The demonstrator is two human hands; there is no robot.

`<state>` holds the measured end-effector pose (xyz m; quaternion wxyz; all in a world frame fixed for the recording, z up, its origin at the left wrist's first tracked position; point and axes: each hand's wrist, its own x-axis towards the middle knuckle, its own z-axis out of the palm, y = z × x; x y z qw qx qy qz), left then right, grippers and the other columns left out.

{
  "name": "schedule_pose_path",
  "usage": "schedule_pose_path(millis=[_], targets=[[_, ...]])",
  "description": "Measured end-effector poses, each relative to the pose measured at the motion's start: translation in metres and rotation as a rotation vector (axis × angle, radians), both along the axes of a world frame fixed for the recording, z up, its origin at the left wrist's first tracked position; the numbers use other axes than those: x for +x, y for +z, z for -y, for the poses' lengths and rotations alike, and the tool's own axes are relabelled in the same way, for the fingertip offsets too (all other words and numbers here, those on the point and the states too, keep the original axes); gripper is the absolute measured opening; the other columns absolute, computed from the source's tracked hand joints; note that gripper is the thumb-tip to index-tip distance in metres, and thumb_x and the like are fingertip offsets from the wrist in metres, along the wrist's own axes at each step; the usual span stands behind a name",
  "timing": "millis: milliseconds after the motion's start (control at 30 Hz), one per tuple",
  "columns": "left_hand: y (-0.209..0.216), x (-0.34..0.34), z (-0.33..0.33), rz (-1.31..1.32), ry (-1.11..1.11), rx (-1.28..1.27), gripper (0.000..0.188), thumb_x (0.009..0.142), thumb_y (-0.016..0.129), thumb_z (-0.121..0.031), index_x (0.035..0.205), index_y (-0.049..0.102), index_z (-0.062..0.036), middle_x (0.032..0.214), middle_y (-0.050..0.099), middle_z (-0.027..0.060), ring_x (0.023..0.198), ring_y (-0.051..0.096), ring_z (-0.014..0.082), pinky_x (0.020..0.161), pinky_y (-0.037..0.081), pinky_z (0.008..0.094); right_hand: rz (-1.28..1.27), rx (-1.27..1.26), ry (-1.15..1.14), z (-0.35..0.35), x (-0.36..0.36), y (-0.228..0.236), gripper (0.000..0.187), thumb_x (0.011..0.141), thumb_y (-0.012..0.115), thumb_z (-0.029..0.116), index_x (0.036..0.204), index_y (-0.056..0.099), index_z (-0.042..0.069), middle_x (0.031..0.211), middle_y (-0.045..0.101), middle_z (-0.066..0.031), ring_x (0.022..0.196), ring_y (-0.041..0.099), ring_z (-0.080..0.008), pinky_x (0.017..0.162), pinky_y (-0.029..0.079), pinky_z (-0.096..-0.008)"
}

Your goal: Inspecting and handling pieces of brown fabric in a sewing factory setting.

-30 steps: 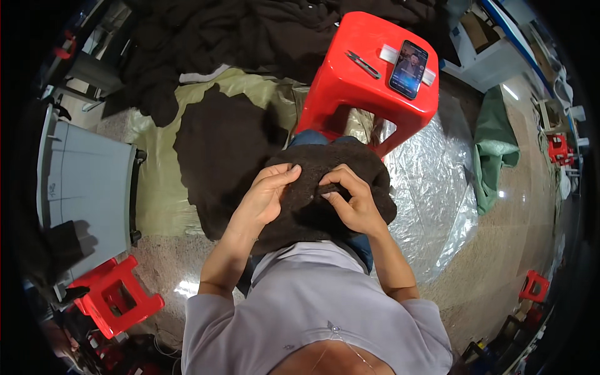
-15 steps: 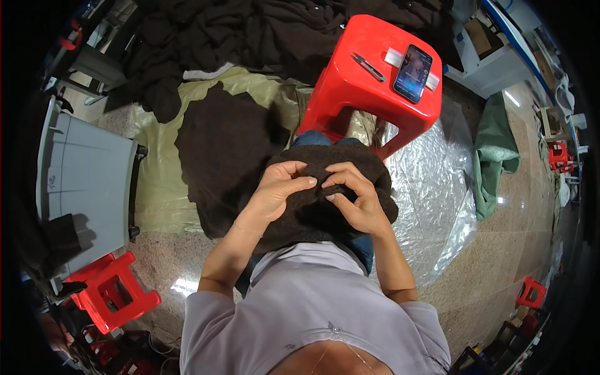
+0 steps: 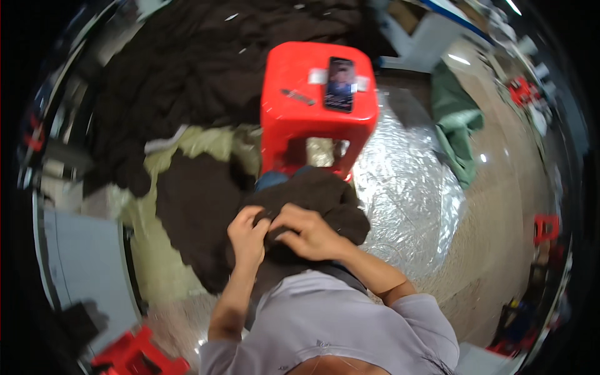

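A bundle of dark brown fabric (image 3: 322, 194) lies bunched across my lap. My left hand (image 3: 248, 234) pinches a bit of it between thumb and fingers. Close beside it, almost touching, my right hand (image 3: 309, 232) is closed on the same fabric, fingertips pointing toward the left hand. Motion blurs the fingers a little, and the exact spot they grip is partly hidden. More brown cloth (image 3: 194, 200) spreads to the left of my knees.
Ahead stands a red plastic stool (image 3: 287, 125) bearing thread snips (image 3: 298, 96) and a phone (image 3: 340, 87). Brown fabric (image 3: 187, 69) heaps behind it. Clear plastic sheeting (image 3: 406, 212) covers floor at right, near a green sheet (image 3: 456, 131). A grey bin (image 3: 87, 262) stands left.
The view has swung, so the stool and cloth sit lower and further left. My hands have drawn closer together, and my right forearm now reaches more across to the left.
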<state>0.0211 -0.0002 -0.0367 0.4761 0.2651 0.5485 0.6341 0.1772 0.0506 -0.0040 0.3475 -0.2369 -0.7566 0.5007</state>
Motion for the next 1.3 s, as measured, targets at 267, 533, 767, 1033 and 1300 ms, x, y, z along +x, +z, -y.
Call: schedule_pose_path(millis=[267,533,767,1033,1300], targets=[[-0.03,0.004,-0.004,0.162,-0.003,0.037,0.014,0.082,0.059,0.012,0.094,0.062,0.0047,0.089,0.064,0.0049,0.08,0.061,0.0107,0.073,0.047,0.0208,-0.003,-0.006,0.007,0.005,0.006,-0.011,0.021,0.081,0.064,-0.001,0.101,0.061,0.003,0.092,0.056,-0.013,0.081,0.06,-0.0311,0.069,0.049,-0.0366],[0.023,-0.007,-0.003,0.11,-0.208,-0.076,0.01,0.081,0.063,0.008,0.09,0.063,0.0025,0.086,0.066,0.0045,0.074,0.059,0.0087,0.07,0.048,0.0221,-0.012,0.424,-0.246,0.033,0.013,0.006,0.034,0.073,0.07,0.005,0.105,0.058,0.004,0.088,0.05,-0.0097,0.064,0.059,-0.0272,0.051,0.048,-0.0372],[0.041,0.004,0.012,0.303,-0.306,-0.017,0.009,0.088,0.056,0.002,0.093,0.064,0.0048,0.087,0.066,0.0059,0.077,0.061,0.0102,0.075,0.047,0.0225,-0.01,0.575,-0.39,0.025,0.012,0.003,0.016,0.075,0.066,0.004,0.09,0.06,0.002,0.079,0.052,-0.0071,0.056,0.058,-0.021,0.047,0.046,-0.0324],[0.037,0.002,0.012,0.298,-0.283,-0.017,0.014,0.09,0.055,0.001,0.099,0.065,0.0067,0.094,0.068,0.0089,0.083,0.063,0.0119,0.081,0.048,0.0237,0.032,0.655,-0.443,0.019,0.008,-0.001,0.006,0.078,0.064,0.006,0.084,0.062,0.005,0.076,0.055,-0.0045,0.054,0.058,-0.0167,0.045,0.047,-0.0297],[0.015,-0.008,0.016,0.243,-0.303,-0.049,0.018,0.085,0.063,0.007,0.103,0.065,0.0072,0.097,0.069,0.0105,0.085,0.064,0.0134,0.082,0.051,0.0253,0.158,0.369,-0.297,0.021,0.011,-0.005,0.02,0.073,0.067,0.003,0.089,0.054,0.006,0.087,0.051,-0.0079,0.065,0.06,-0.029,0.049,0.046,-0.0401]])
